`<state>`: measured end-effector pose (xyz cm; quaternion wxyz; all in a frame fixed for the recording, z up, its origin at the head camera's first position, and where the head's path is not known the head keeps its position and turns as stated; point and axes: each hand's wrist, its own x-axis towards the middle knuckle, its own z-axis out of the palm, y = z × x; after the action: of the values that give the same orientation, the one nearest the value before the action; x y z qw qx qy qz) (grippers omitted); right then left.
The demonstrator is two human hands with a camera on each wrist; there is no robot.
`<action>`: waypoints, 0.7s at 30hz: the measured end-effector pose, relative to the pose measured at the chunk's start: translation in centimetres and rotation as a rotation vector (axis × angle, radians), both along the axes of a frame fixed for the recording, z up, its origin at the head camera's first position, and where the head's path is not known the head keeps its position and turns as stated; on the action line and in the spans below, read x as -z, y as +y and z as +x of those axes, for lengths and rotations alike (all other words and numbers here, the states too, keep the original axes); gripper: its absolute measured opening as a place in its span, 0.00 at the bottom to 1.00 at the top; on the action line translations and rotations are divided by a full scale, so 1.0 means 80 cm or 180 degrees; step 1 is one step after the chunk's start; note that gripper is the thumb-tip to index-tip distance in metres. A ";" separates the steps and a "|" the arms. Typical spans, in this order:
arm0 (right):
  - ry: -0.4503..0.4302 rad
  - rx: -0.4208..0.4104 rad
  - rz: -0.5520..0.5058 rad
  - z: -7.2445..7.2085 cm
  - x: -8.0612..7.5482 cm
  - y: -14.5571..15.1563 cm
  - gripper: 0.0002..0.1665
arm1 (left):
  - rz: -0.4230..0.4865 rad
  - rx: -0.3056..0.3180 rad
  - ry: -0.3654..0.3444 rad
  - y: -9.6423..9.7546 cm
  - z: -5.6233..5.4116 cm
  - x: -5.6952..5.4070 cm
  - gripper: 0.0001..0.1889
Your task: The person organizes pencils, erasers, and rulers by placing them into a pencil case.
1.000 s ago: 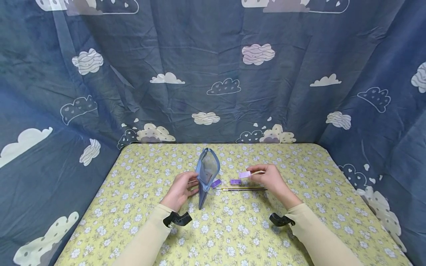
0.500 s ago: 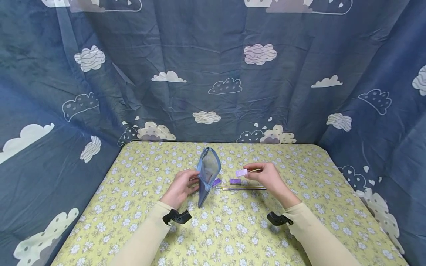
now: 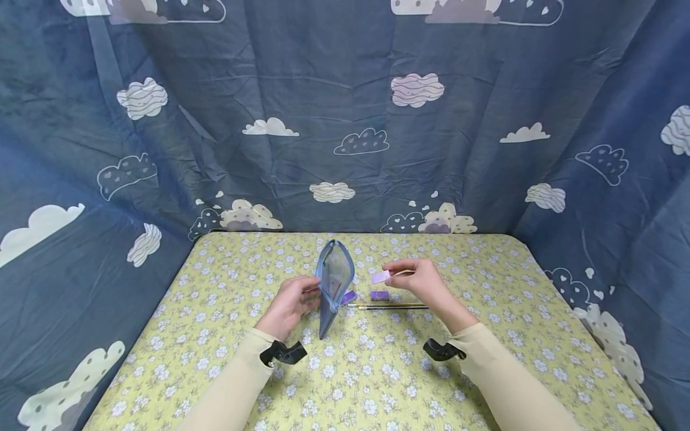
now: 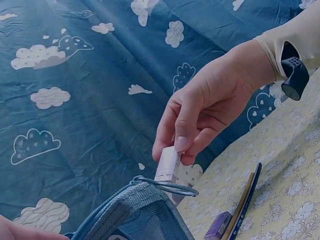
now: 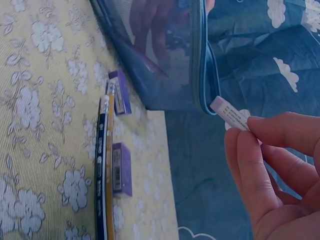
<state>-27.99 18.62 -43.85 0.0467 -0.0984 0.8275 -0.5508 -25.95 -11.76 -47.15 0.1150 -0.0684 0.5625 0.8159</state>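
Note:
My left hand (image 3: 291, 304) grips the near left side of a blue mesh zipper pouch (image 3: 335, 275), which stands upright with its mouth gaping. Inside the pouch a small dark item shows dimly through the mesh. Between thumb and fingertips, my right hand (image 3: 423, 281) pinches a pale lilac eraser (image 3: 380, 277), held above the table just right of the pouch. In the right wrist view that eraser (image 5: 230, 113) has printed text on its side and is close to the zipper edge. The left wrist view shows it beside the zipper pull loop (image 4: 167, 186).
Two purple erasers lie on the floral tablecloth (image 3: 345, 383): one eraser (image 3: 349, 297) against the pouch, another eraser (image 3: 380, 296) to its right. In front of them lie two pencils (image 3: 390, 306), one yellow and one dark. A blue cloud-print curtain (image 3: 345, 90) surrounds the table.
My right hand has carried the pale lilac eraser leftward, closer to the pouch. The left hand keeps its grip on the pouch. The erasers and pencils on the table stay put.

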 end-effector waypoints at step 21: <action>-0.0056 -0.0171 -0.0170 -0.005 -0.004 -0.028 0.19 | 0.0113 -0.0241 0.0039 -0.002 -0.005 -0.013 0.07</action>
<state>-28.38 16.41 -43.55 0.0661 -0.1170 0.8091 -0.5721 -26.32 -11.93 -46.08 0.0819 -0.0825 0.5457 0.8299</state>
